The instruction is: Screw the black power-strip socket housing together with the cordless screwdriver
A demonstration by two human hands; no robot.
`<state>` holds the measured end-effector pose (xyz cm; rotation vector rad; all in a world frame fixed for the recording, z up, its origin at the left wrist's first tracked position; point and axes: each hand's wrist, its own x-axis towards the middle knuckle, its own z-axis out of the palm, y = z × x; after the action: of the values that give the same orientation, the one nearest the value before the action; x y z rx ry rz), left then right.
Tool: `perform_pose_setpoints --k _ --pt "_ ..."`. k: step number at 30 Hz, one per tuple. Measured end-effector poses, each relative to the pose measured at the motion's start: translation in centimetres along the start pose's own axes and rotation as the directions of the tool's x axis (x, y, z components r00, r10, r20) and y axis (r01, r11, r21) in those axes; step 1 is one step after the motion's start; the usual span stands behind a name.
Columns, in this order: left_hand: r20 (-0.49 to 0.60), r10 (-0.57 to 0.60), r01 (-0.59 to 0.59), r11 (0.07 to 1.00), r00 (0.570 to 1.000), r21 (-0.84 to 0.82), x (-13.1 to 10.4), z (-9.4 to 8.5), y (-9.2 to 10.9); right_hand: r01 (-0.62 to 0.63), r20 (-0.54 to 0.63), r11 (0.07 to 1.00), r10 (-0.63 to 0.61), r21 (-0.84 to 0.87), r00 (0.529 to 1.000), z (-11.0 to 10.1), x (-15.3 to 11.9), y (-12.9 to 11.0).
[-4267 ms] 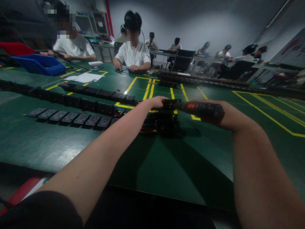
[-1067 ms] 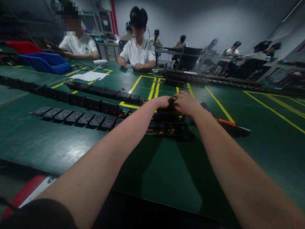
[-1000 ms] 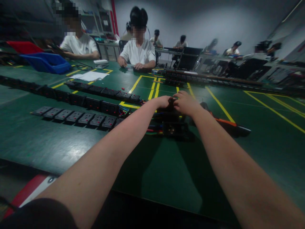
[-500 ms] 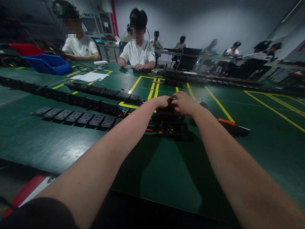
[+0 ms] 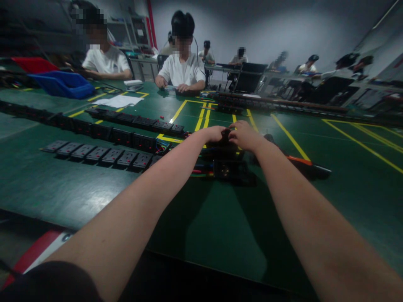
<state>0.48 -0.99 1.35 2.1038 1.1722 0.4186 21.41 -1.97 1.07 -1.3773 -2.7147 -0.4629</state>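
Note:
Both my hands meet over a dark block at the end of a row of black sockets. My left hand is closed on the block's left side, its fingertips partly hidden. From the right, my right hand curls its fingers onto the same block. Just nearer to me lies a black module with a round metal inlet, joined by coloured wires to a strip of black sockets. Behind it runs a second, longer socket strip with thin wires at its end.
Right of my hands lies a black and orange tool. A shorter socket strip, white papers and a blue bin stand farther back on the green table. A co-worker sits opposite.
My right hand's fingers have shifted very slightly on the dark block. The arms and the socket strips stay where they were.

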Motion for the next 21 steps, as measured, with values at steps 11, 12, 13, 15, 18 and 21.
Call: perform_pose_setpoints --k 11,12,13,15,18,21 --pt "0.008 0.066 -0.066 0.998 0.998 0.01 1.1 0.2 -1.0 0.003 0.005 0.991 -0.002 -0.136 1.0 -2.0 0.1 -2.6" --pt "0.003 0.064 -0.065 0.998 0.998 0.023 1.1 0.2 -1.1 0.005 0.009 0.991 -0.004 -0.137 1.0 -2.0 0.1 -2.6" --pt "0.0 0.064 -0.064 0.997 0.998 0.033 1.2 0.2 -1.1 0.007 0.012 0.991 -0.006 -0.137 1.0 -2.0 0.2 -2.7" --pt "-0.001 0.076 -0.076 0.996 0.997 0.051 1.3 0.2 -1.2 0.012 0.019 0.992 -0.01 -0.128 1.0 -2.1 0.2 -2.9" --pt "0.002 0.11 -0.11 0.991 0.994 0.07 1.5 0.2 -1.4 -0.004 0.043 0.996 0.008 -0.093 0.999 -2.3 0.3 -3.1" --pt "-0.005 0.119 -0.118 0.989 0.993 0.087 1.4 0.3 -1.3 -0.051 0.119 0.998 0.054 -0.028 0.991 -2.3 0.7 -2.7"
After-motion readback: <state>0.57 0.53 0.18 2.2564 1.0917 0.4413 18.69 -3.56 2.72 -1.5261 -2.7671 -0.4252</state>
